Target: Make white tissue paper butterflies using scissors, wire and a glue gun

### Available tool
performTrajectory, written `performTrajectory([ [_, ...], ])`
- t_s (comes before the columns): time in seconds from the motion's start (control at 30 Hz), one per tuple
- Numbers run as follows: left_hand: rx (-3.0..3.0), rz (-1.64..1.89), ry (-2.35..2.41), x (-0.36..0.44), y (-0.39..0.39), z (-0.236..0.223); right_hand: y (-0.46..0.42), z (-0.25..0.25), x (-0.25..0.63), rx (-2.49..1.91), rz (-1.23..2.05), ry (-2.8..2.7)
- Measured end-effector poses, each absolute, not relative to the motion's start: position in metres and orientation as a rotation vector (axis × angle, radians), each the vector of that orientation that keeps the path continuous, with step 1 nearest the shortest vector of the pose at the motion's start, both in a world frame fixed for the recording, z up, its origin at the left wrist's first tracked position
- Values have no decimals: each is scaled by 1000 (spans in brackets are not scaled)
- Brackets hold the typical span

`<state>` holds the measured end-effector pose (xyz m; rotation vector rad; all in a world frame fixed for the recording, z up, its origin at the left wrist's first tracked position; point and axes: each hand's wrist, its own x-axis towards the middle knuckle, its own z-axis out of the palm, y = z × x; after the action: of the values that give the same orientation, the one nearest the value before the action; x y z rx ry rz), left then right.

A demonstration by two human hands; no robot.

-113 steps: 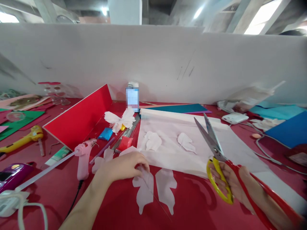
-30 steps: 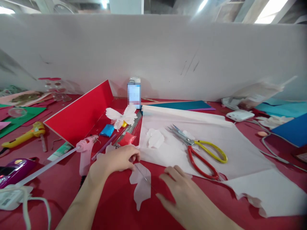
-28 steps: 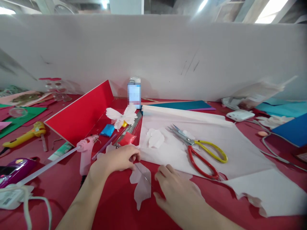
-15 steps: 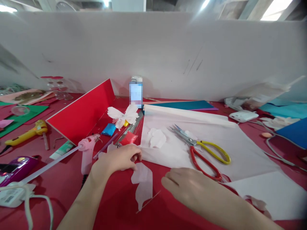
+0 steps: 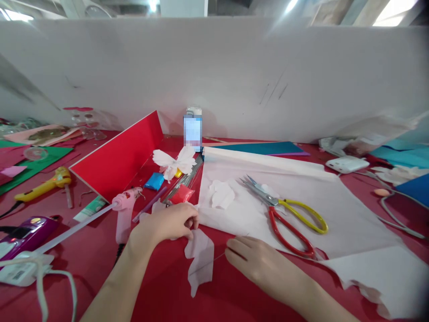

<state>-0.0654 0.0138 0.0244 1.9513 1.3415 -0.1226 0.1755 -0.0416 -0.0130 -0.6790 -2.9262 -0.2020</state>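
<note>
My left hand (image 5: pixel 167 223) is curled, its fingertips pinching the top edge of a white paper cutout (image 5: pixel 201 261) that lies on the red table. My right hand (image 5: pixel 259 264) is just right of the cutout with its fingers closed on the end of a thin wire (image 5: pixel 209 261), which slants across the cutout. Red-and-yellow scissors (image 5: pixel 290 214) lie untouched on a large white tissue sheet (image 5: pixel 338 210) beyond my right hand. A smaller white petal shape (image 5: pixel 221 194) rests on that sheet.
A pink glue gun (image 5: pixel 124 213) with its stick stands left of my left hand. Behind it are a tilted red board (image 5: pixel 117 156), a white paper flower (image 5: pixel 174 163), a bottle (image 5: pixel 192 129), a yellow cutter (image 5: pixel 43 188) and a purple device (image 5: pixel 23 230). Blue sheets and cables lie at the right.
The scissors left my right hand and now lie on the tissue sheet. My right hand came down beside the cutout and picked up the wire; the left hand stayed on the cutout.
</note>
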Motion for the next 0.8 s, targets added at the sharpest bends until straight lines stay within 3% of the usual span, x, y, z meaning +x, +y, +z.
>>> performTrajectory([
  [0.27, 2146, 40, 1358, -68, 0, 39, -47, -15, 175, -663, -211, -2898],
  [0.37, 2362, 323, 1471, -65, -33, 25, -47, -15, 174, -648, -193, -2891],
  [0.5, 2784, 888, 1529, -54, -82, -30, -47, -20, 174, -637, -220, -2893],
  [0.63, 3082, 789, 1380, -51, -104, -68, -48, -21, 175, -627, -254, -2879],
  [0.8, 3259, 668, 1361, -56, -104, -71, -49, -17, 174, -630, -268, -2862],
])
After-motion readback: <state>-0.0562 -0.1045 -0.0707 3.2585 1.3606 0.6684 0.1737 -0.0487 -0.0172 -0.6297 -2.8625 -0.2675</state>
